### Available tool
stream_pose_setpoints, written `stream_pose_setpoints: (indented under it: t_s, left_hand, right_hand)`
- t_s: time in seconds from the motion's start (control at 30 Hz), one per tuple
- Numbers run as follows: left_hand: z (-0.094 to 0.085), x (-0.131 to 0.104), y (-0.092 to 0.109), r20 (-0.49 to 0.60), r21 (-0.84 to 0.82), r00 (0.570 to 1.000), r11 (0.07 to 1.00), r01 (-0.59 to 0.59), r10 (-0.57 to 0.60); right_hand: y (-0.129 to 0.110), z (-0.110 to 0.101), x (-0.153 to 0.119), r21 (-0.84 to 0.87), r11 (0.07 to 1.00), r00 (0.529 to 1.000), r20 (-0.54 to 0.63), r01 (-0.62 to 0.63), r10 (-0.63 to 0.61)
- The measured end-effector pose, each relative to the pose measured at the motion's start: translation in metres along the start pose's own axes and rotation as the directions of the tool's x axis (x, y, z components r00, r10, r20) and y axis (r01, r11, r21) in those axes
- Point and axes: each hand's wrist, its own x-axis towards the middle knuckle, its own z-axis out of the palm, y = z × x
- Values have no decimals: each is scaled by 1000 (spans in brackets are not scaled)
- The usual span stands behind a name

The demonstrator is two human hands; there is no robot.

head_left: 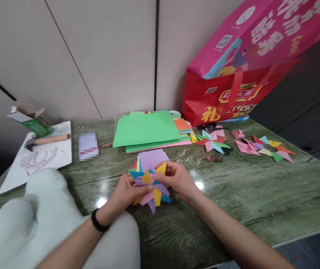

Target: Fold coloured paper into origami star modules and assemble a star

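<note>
A many-pointed folded paper star (151, 184) in yellow, blue, purple and pink is held between both hands above the green table. My left hand (126, 191) pinches its left side, thumb across the front. My right hand (177, 178) grips the upper right, with thumb and fingers at a yellow point. Just behind the star lies a stack of purple paper (154, 158), partly covered by it. Farther back are green sheets (147, 129). Two more folded paper stars, a multicoloured one (212, 141) and a ring-like one (273, 147), rest at the right.
Red and pink bags (202, 101) stand at the back right. On the left, a white board (14, 175) holds a hammer (50, 139), beads (38, 157) and an opened box (38, 125). A pale rounded object (48, 198) fills the lower left. A yellow glue stick (193, 136) lies beside the green sheets.
</note>
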Motion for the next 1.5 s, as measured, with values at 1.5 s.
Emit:
stream_pose_setpoints:
  t_s: [1.5]
  left_hand:
    - [-2, -1, 1, -104, -358, 993, 934, 9, -50]
  right_hand:
    - [25, 16, -4, 50, 996, 997, -27, 78, -77]
